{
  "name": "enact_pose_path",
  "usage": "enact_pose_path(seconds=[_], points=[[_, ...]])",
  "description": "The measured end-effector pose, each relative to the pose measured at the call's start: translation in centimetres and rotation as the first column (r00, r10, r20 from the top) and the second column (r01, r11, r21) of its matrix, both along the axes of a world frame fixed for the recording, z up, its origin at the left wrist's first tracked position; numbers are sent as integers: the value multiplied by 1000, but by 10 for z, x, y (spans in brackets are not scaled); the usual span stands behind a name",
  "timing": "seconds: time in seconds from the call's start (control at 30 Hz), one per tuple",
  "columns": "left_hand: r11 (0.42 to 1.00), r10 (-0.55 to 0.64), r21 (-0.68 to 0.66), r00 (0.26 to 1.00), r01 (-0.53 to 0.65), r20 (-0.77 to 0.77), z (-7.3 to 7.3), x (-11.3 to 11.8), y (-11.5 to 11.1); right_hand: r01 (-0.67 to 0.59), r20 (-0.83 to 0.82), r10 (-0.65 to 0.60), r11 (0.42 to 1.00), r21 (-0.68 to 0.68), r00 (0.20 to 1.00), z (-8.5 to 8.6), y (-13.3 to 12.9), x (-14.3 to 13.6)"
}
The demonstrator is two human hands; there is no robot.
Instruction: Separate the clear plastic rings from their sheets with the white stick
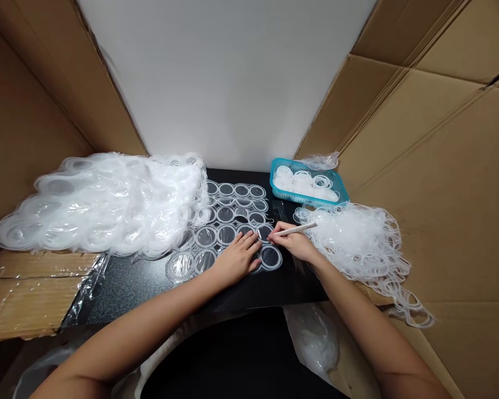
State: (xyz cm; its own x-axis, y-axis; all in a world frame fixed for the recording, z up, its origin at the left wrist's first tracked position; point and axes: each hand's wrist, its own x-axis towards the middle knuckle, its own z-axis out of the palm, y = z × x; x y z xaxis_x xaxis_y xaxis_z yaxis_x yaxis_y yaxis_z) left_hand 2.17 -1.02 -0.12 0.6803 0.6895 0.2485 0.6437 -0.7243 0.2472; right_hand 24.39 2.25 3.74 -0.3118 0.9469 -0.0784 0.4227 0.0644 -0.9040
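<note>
Pinching a slim white pen-like tool (301,228), the fingers of the right hand (298,244) are closed just beside a translucent plastic sheet of joined rings (205,236). It lies on the black speckled desk (120,288), under the left hand (235,257), whose fingers are spread and grip nothing. The tool could skid on that glossy film and nick a ring, or catch a fingertip of the left hand, since both hands are so close. Light pressure might let the sheet creep. The bulky heap of white ring sheets (108,205) touches its left side and could slide over it; the loose tangle of white ring strands (353,238), near the right forearm, could snag on it.

Counted: two hands, one tool, one heap, one tangle, one turquoise plastic basket (291,195), and five visible rows of rings, four in the rearmost. The basket's white rings (322,182) overlap too much to count.
</note>
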Motion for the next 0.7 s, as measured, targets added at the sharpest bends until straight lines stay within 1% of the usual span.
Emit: enact_pose_path(seconds=[0.1, 0.17, 0.33, 0.53, 0.63, 0.7], points=[[1000, 2, -12, 1000, -2, 7, 1, -2, 0, -40, 144, 21, 990, 133, 989, 1, 5, -2], [1000, 3, -25, 1000, -3, 15, 2, -1, -1, -60, 182, 30, 985, 160, 983, 0, 9, -3], [1000, 3, -31, 1000, -3, -25, 4, -1, -1, -65, 215, 40, 992, 111, 976, -3, 17, -4], [999, 1, -38, 1000, -2, -13, 3, 0, -1, -86, 225, 72, 995, 53, 972, 0, 23, -2], [999, -1, -46, 1000, 0, -16, 4, 0, -2, -104, 267, 80, 992, 75, 960, 1, 23, -3], [999, 1, -50, 1000, -1, -11, 5, -1, -2, -121, 318, 79, 986, 115, 945, 0, 18, -8]])
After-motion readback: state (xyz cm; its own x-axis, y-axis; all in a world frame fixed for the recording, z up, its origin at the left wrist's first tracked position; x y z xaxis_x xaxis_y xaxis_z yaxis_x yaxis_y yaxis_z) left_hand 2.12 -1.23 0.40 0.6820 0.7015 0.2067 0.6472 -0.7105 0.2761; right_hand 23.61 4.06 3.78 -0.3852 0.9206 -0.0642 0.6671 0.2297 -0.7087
